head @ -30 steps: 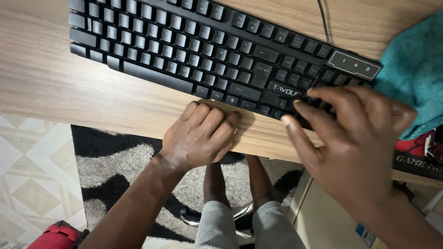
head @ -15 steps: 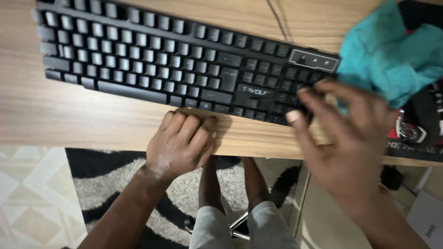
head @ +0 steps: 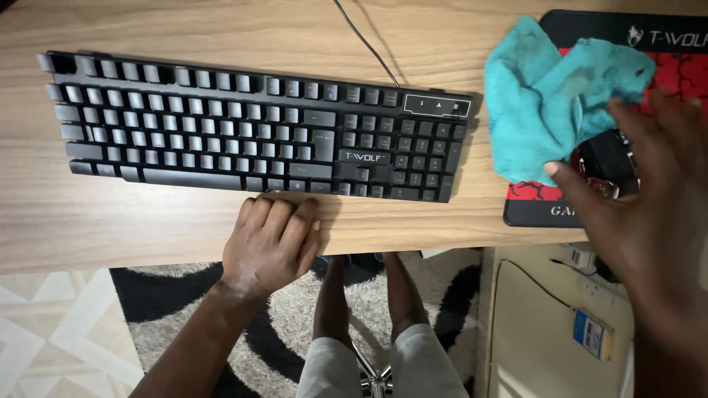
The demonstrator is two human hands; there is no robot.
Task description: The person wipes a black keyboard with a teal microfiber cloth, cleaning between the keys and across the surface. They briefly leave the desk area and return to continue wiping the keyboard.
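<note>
the left hand [head: 269,243] lies flat on the pale wood-grain worktop [head: 147,221], fingers [head: 284,217] loosely curled with nothing in them, their tips just at the front edge of the long black corded keyboard [head: 251,129]. the right hand [head: 649,199] hovers with fingers spread open, its thumb touching the crumpled teal cloth [head: 549,103], which lies on the red and black mouse mat [head: 649,44] right of the keyboard.

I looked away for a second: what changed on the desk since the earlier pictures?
The right hand left the keyboard's right end and went right to the teal cloth on the mouse pad, thumb at its edge. The left hand stayed on the desk edge; the keyboard seems unmoved.
</note>
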